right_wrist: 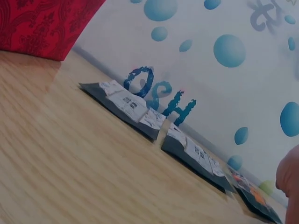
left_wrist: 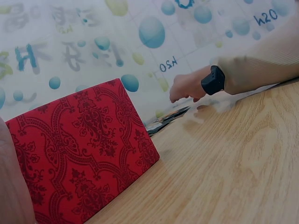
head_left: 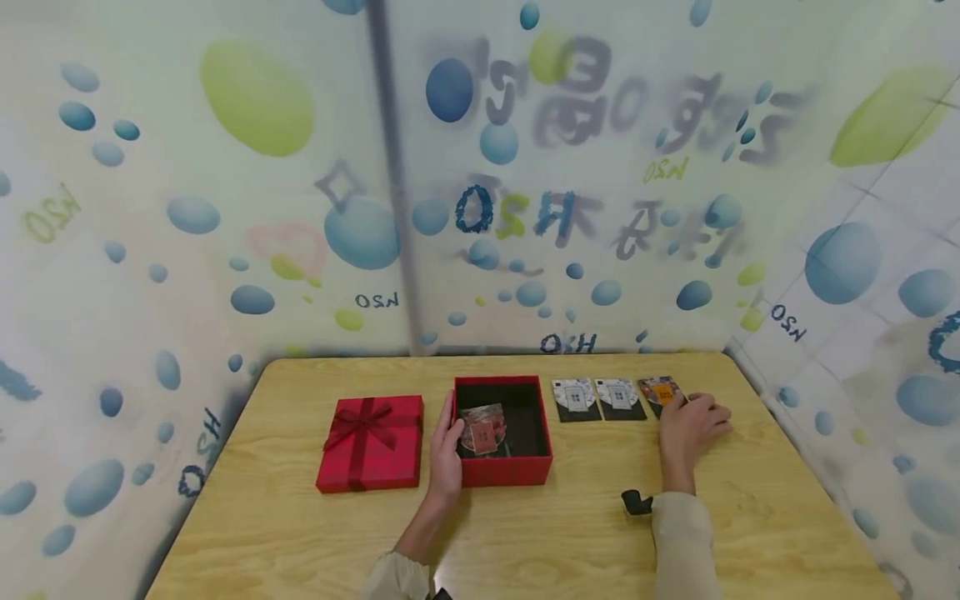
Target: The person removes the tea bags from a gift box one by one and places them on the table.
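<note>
One big pale wall [head_left: 322,25] fills the back, splashed all over with blue and green drops [head_left: 258,98] and lettering [head_left: 512,216]. Down in front comes the wood-grain tabletop [head_left: 570,542], and centre stage on it, the open red box [head_left: 506,472], dark inside, its patterned side showing up nicely in the left wrist view. Next in size, apart from the box and off to its left, the red lid [head_left: 401,467] lies flat, ribbon [head_left: 359,471] across it and tied in a bow [head_left: 363,422]! Now the hands: the left hand [head_left: 444,458] is at the box's left side, fingers straight along it, thumb up at the rim. Over on the right, the right hand [head_left: 693,425] is down at the orange-and-black packet [head_left: 660,390], fingers bent at its right-hand edge; whether they pinch it, I cannot tell. That packet lies at the right end of a row of three on the tabletop, with two black-and-white packets [head_left: 620,399] between it and the box. A fourth, the red-and-dark packet [head_left: 483,431], sits inside the box, towards the left. Smallest of all, a black device [left_wrist: 213,80] rides on the right wrist.
</note>
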{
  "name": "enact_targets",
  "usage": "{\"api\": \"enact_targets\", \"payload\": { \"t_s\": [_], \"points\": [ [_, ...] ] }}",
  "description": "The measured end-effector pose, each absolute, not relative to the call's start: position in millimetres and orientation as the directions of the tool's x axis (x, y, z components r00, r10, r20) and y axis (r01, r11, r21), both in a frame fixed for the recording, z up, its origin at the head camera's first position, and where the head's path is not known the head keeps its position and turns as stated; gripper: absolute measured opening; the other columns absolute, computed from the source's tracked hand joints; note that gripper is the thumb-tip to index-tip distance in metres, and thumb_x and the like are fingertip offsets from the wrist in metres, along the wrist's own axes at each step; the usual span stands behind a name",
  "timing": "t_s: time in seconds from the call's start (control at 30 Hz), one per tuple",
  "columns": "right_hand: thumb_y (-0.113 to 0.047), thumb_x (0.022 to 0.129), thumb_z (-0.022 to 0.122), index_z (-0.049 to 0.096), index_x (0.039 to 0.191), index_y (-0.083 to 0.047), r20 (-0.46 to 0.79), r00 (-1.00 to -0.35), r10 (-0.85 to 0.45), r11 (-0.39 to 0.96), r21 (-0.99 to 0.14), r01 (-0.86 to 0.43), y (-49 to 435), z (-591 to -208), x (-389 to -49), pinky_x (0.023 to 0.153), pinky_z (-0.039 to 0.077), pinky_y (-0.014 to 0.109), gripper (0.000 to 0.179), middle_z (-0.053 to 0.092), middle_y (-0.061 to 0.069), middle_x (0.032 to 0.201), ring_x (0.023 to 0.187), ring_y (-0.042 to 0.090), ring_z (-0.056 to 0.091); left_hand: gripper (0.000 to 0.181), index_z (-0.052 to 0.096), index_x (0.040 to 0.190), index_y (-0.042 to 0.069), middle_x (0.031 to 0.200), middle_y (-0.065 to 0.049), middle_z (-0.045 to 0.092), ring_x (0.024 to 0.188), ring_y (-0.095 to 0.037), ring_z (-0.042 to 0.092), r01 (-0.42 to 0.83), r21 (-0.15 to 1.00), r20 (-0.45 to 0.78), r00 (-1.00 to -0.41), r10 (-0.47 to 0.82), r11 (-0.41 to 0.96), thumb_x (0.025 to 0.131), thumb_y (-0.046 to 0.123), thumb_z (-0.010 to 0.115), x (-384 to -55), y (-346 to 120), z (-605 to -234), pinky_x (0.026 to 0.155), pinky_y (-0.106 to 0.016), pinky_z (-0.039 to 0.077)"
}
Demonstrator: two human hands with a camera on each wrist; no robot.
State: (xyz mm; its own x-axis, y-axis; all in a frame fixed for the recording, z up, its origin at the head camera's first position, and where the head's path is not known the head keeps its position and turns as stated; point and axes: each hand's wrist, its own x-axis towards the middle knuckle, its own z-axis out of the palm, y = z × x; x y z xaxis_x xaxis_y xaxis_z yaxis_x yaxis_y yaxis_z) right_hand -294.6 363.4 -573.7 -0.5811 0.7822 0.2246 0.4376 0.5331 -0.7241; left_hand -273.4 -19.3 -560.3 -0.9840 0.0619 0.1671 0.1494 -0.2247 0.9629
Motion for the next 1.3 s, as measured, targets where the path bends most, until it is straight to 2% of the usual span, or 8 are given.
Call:
{"api": "enact_targets", "payload": {
  "t_s": [0.23, 0.47, 0.67, 0.87, 1.0, 1.3],
  "points": [
    [-0.013, 0.109, 0.037, 0.057, 0.117, 0.015, 0.162, -0.617, 0.77, 0.517, -0.724, 0.456, 354, -570, -295, 0.108, 0.022, 0.065, 0.035, 0.044, 0.043, 0.129, 0.126, 0.059, 0.033, 0.056, 0.022, 0.167, 0.01, 0.174, -0.011, 0.018, 0.16, -0.03, 0.011, 0.145, 0.965, 0.158, -0.986, 0.047, -0.217, 0.111, 0.009, 0.028, -270, -21, -561, 0.127, -0.054, 0.008],
    [-0.011, 0.107, 0.045, 0.061, 0.118, 0.015, 0.183, -0.637, 0.748, 0.531, -0.742, 0.41, 350, -564, -298, 0.106, 0.025, 0.064, 0.033, 0.05, 0.04, 0.124, 0.122, 0.059, 0.038, 0.056, 0.021, 0.167, 0.007, 0.174, -0.014, 0.015, 0.16, -0.032, 0.009, 0.152, 0.96, 0.169, -0.984, 0.055, -0.233, 0.111, 0.008, 0.029, -272, -17, -560, 0.127, -0.056, 0.007],
    [-0.006, 0.104, 0.044, 0.061, 0.121, 0.016, 0.194, -0.692, 0.695, 0.558, -0.752, 0.35, 344, -561, -301, 0.103, 0.034, 0.066, 0.033, 0.057, 0.037, 0.12, 0.118, 0.056, 0.047, 0.056, 0.021, 0.167, 0.01, 0.174, -0.012, 0.016, 0.16, -0.03, 0.01, 0.148, 0.959, 0.17, -0.983, 0.069, -0.243, 0.112, 0.01, 0.029, -276, -17, -559, 0.127, -0.055, 0.008],
    [-0.004, 0.101, 0.046, 0.064, 0.116, 0.008, 0.16, -0.746, 0.647, 0.556, -0.768, 0.318, 335, -555, -303, 0.094, 0.044, 0.064, 0.027, 0.064, 0.03, 0.117, 0.112, 0.05, 0.058, 0.056, 0.022, 0.167, 0.007, 0.174, -0.013, 0.017, 0.16, -0.029, 0.011, 0.158, 0.964, 0.176, -0.982, 0.068, -0.216, 0.111, 0.008, 0.029, -276, -17, -558, 0.127, -0.054, 0.009],
    [-0.005, 0.1, 0.045, 0.065, 0.118, 0.008, 0.142, -0.794, 0.591, 0.581, -0.758, 0.297, 327, -547, -303, 0.09, 0.046, 0.062, 0.029, 0.064, 0.03, 0.115, 0.106, 0.048, 0.06, 0.056, 0.023, 0.167, 0.009, 0.174, -0.008, 0.019, 0.16, -0.027, 0.012, 0.167, 0.967, 0.182, -0.981, 0.063, -0.195, 0.111, 0.011, 0.03, -276, -17, -557, 0.128, -0.052, 0.01],
    [-0.007, 0.099, 0.052, 0.065, 0.117, 0.009, 0.132, -0.865, 0.485, 0.628, -0.741, 0.239, 303, -535, -309, 0.089, 0.047, 0.057, 0.027, 0.065, 0.03, 0.11, 0.101, 0.044, 0.06, 0.057, 0.022, 0.167, 0.008, 0.174, -0.013, 0.018, 0.16, -0.029, 0.013, 0.158, 0.965, 0.174, -0.983, 0.06, -0.208, 0.111, 0.011, 0.029, -274, -19, -557, 0.127, -0.053, 0.01]
  ]
}}
